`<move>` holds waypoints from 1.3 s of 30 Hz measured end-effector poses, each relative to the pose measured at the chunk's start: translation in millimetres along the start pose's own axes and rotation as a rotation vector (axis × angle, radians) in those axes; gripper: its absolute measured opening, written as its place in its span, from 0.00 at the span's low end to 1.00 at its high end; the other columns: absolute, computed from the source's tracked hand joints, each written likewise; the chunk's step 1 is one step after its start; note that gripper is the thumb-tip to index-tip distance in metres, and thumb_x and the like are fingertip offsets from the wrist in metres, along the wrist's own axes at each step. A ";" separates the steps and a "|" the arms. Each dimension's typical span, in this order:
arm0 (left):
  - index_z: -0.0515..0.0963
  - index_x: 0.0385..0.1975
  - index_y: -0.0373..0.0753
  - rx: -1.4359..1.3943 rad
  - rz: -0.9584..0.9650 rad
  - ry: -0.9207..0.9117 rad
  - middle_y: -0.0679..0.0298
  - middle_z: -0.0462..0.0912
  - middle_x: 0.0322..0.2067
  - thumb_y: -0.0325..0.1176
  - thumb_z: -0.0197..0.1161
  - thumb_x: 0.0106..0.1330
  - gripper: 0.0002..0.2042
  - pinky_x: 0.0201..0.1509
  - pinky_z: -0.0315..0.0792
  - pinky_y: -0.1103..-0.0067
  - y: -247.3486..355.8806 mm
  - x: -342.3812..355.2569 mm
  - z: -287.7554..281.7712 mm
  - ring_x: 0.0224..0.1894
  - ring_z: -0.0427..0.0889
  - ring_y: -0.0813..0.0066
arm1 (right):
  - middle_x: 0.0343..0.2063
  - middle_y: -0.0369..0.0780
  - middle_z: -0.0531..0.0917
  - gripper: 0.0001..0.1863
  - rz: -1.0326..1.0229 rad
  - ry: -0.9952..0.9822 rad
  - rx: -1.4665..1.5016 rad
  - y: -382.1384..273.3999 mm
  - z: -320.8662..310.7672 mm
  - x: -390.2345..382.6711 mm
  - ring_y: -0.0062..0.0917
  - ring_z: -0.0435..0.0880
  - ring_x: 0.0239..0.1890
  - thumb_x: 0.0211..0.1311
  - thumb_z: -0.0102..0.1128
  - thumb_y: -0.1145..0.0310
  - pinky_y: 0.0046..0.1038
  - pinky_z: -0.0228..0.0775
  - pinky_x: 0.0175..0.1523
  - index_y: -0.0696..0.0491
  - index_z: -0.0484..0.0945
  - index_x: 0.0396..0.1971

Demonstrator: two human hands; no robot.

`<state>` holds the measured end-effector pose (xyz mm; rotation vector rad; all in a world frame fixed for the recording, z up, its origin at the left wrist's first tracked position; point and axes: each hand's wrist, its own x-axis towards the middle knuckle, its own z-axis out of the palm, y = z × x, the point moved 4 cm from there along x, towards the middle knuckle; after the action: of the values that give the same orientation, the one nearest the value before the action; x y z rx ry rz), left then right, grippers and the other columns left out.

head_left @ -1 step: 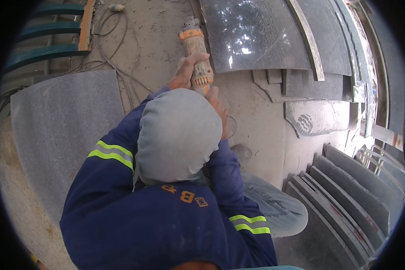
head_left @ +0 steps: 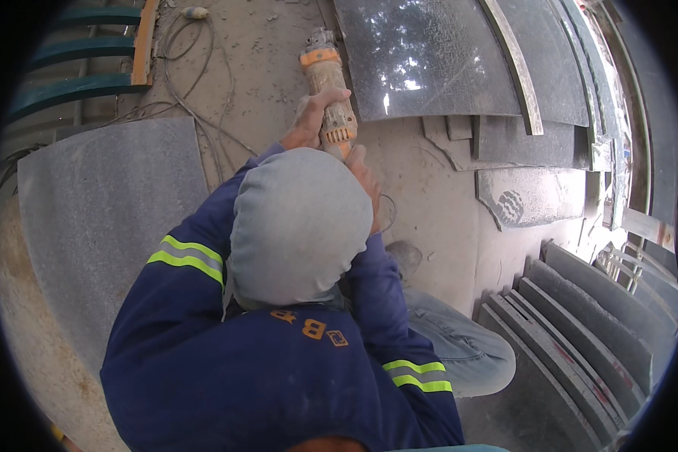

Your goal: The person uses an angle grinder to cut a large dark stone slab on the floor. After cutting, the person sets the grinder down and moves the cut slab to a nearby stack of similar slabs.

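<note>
Out front of the pale cap [head_left: 301, 222], dusty grinder [head_left: 326, 75] points away, long axis canted slightly left; left grip [head_left: 310, 119] wrapped round mid-body, nearer the head end, right grip [head_left: 365, 183] at the tail, partly behind the cap, can't tell how closed. Polished slab [head_left: 437, 83] sits just right of the tool, near edge roughly parallel to that axis. Further out: looped cable [head_left: 172, 87] and matte slab [head_left: 113, 203] left, leaning stone panels [head_left: 561, 339] back right.
</note>
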<state>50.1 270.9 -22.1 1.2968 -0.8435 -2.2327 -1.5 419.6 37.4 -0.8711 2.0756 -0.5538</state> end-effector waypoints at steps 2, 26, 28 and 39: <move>0.74 0.41 0.34 -0.007 0.006 0.001 0.58 0.81 0.27 0.40 0.69 0.60 0.18 0.29 0.82 0.72 1.0 -3.3 2.1 0.25 0.84 0.67 | 0.32 0.57 0.86 0.27 -0.006 -0.014 0.009 1.3 -1.4 0.5 0.55 0.86 0.40 0.61 0.70 0.52 0.51 0.76 0.42 0.56 0.64 0.43; 0.71 0.46 0.34 0.045 0.026 0.011 0.55 0.80 0.30 0.40 0.68 0.61 0.21 0.30 0.83 0.71 2.8 -8.9 8.2 0.27 0.83 0.67 | 0.29 0.57 0.85 0.25 -0.045 0.018 0.057 7.3 -4.3 -3.3 0.55 0.86 0.36 0.58 0.69 0.57 0.51 0.77 0.39 0.56 0.64 0.41; 0.71 0.46 0.34 0.037 0.013 0.020 0.55 0.80 0.30 0.40 0.68 0.61 0.21 0.30 0.83 0.71 2.6 -13.5 8.8 0.27 0.83 0.67 | 0.29 0.57 0.85 0.26 -0.022 -0.012 0.062 6.8 -4.7 -6.4 0.55 0.86 0.36 0.58 0.70 0.57 0.51 0.77 0.39 0.56 0.64 0.42; 0.71 0.44 0.36 0.031 0.017 0.008 0.55 0.80 0.31 0.40 0.68 0.61 0.19 0.30 0.83 0.71 -3.1 -1.4 -0.2 0.28 0.84 0.67 | 0.31 0.56 0.85 0.26 -0.021 0.009 0.035 7.7 -3.0 -4.3 0.54 0.87 0.38 0.58 0.70 0.57 0.51 0.77 0.43 0.56 0.64 0.43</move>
<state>50.8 273.9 -23.5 1.3062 -0.8863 -2.2084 -5.0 428.2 36.3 -0.8723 2.0615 -0.6043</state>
